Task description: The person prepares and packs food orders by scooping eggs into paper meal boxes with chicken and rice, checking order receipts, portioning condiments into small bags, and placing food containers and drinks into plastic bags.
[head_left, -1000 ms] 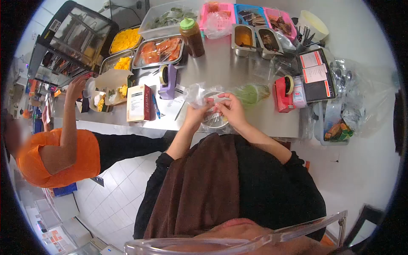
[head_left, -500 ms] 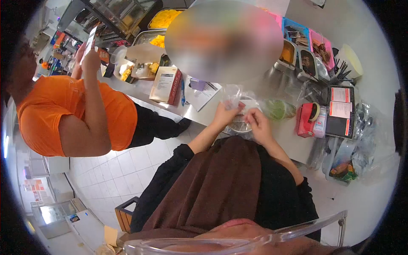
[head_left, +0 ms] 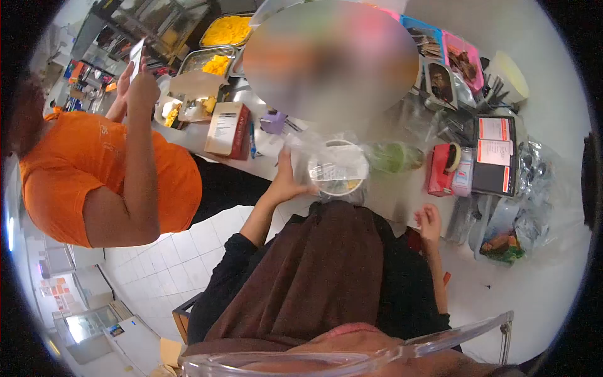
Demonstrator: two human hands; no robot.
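In the middle of the counter's near edge stands a round tub (head_left: 338,168) with a white label across its top, inside a clear plastic bag (head_left: 341,141). My left hand (head_left: 287,183) is at the tub's left side, fingers stretched up and apart, thumb reaching to the bag's lower edge. Away to the right, my right hand (head_left: 429,221) hangs by the counter edge with loosely bent fingers and nothing in them. A clear bag of green leaves (head_left: 394,157) lies just right of the tub.
A red tape dispenser (head_left: 441,169) and a black box with labels (head_left: 494,154) stand to the right. At left are a cardboard box (head_left: 224,130), a blue pen (head_left: 252,141) and trays of yellow food (head_left: 226,30). A person in orange (head_left: 100,176) stands left, holding a phone (head_left: 136,58).
My right hand has left the bag and moved right and down toward the counter edge. My left hand has shifted from the bag's top to the tub's left side, its fingers spreading.
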